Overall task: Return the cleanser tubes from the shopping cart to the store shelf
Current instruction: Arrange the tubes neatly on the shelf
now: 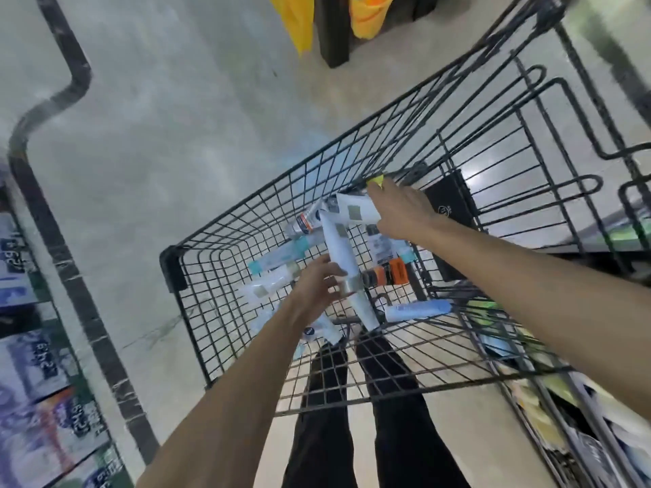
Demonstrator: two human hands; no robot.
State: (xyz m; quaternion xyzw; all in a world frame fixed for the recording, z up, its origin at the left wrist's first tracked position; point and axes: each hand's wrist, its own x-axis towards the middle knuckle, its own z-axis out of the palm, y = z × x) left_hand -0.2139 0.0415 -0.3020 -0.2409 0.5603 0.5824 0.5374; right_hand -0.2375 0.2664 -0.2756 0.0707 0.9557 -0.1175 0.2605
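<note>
Both my arms reach down into a black wire shopping cart (225,223) that holds several cleanser tubes. My left hand (318,287) grips a long white tube (340,251) near its silver band, the tube lying tilted across the cart. My right hand (398,209) holds a wider white tube (355,209) with a yellow cap at the far side of the basket. Loose on the cart floor lie an orange and black tube (391,274), a white and blue tube (419,309), a teal-ended tube (278,258) and others partly hidden under my arms.
Store shelving with priced boxed goods (38,375) runs along the left edge. Yellow bags (368,15) hang at the top. The cart's folded child seat (549,142) rises at right. More packaged goods (549,392) lie at the lower right. My dark trouser legs show through the cart floor.
</note>
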